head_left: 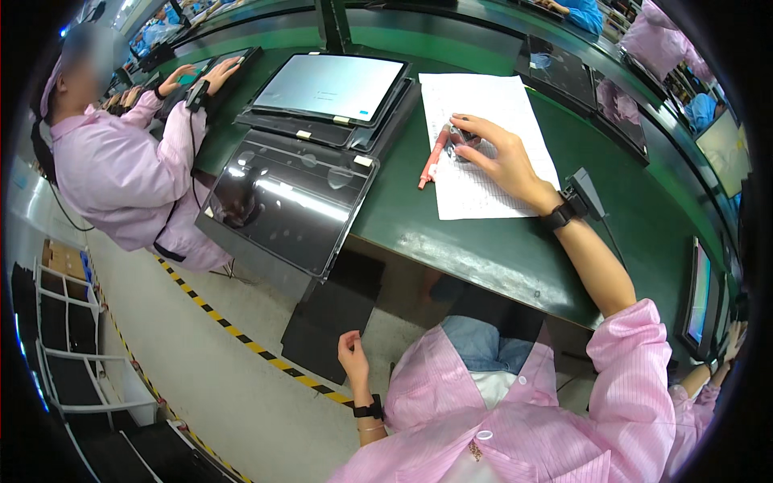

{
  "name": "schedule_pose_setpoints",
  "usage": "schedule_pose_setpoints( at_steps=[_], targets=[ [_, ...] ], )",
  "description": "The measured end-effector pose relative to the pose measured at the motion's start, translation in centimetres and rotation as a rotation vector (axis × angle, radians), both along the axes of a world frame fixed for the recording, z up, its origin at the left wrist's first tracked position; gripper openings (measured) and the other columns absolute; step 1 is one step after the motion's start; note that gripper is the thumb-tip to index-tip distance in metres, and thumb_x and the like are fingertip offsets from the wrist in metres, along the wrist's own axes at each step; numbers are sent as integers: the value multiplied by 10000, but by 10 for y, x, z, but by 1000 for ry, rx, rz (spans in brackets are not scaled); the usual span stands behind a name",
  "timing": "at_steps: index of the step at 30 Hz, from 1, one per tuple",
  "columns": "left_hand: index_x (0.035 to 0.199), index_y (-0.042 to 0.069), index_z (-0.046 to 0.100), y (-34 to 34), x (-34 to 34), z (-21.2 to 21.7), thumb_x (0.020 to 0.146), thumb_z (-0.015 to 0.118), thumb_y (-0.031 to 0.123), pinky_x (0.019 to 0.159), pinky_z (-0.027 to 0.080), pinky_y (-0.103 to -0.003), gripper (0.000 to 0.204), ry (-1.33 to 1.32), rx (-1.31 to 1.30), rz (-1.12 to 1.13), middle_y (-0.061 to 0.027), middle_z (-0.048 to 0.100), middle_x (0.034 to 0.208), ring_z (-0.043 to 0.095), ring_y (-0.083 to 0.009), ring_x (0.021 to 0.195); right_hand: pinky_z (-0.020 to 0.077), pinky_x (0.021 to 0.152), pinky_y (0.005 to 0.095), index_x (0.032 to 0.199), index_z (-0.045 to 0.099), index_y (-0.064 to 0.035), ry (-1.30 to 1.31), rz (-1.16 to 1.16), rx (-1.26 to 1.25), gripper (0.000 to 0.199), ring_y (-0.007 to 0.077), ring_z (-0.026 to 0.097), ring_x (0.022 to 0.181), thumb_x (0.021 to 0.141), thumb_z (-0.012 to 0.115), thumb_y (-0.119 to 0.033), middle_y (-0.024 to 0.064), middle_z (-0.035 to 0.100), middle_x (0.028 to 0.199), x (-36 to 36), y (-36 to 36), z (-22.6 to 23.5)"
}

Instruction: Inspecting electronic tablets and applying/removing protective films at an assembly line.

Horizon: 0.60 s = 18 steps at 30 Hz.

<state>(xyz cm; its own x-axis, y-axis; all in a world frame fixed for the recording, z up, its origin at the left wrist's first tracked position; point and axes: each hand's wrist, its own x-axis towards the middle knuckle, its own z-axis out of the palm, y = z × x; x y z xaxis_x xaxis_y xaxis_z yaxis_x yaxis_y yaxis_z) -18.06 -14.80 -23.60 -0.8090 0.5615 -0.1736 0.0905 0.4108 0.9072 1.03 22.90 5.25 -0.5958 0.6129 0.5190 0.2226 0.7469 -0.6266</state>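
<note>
My right hand [501,157] is over a sheet of white paper [483,197] on the green bench. Its thumb and forefinger curve around a small, dark, shiny, see-through thing [465,137] whose kind I cannot make out. Just left of these fingers lies a red pen [435,157], slanted across the paper's left edge. Away from the bench, low beside my body, my left hand [352,354] hangs with its fingers loosely curled in and nothing visible in them. A black band circles each wrist, and the right one carries a grey clip with a cord.
Left of the paper, tablet-like panels are stacked, the top one [330,88] with a lit screen. A dark glossy panel [290,201] juts past the bench [467,253] edge. A co-worker in pink [129,161] sits at left. More dark panels [564,68] lie at the far right.
</note>
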Motion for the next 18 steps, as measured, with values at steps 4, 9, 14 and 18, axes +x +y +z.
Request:
schedule_pose_setpoints(
  at_steps=[4,9,14,18],
  targets=[
    [986,4,613,2,-5,-4,856,536,10,796,477,-306,151,-16,26,16,-103,651,913,616,-185,847,524,837,316,1257,557,-28,9,-40,-19,477,229,681,899,822,711,-145,151,616,1195,2,2,-6],
    [1005,6,608,12,-5,-1,849,537,2,797,478,-308,172,-35,-1,-27,-112,650,912,617,-192,848,517,824,327,1288,543,-60,-26,-75,41,497,230,686,884,827,707,-148,150,626,1179,4,0,-2],
    [1021,3,605,22,6,-4,843,535,-16,794,481,-307,191,-70,-11,-122,-111,650,917,615,-188,853,509,816,347,1284,524,-65,-90,-96,126,476,230,683,866,843,675,-165,145,625,1157,3,-2,-6],
    [1027,14,607,14,5,-35,836,553,-20,793,482,-310,201,-52,-4,-176,-107,653,884,621,-194,849,502,823,354,1289,517,-73,-51,-92,158,482,222,677,878,841,671,-160,138,622,1154,3,-3,-5]
  ],
)
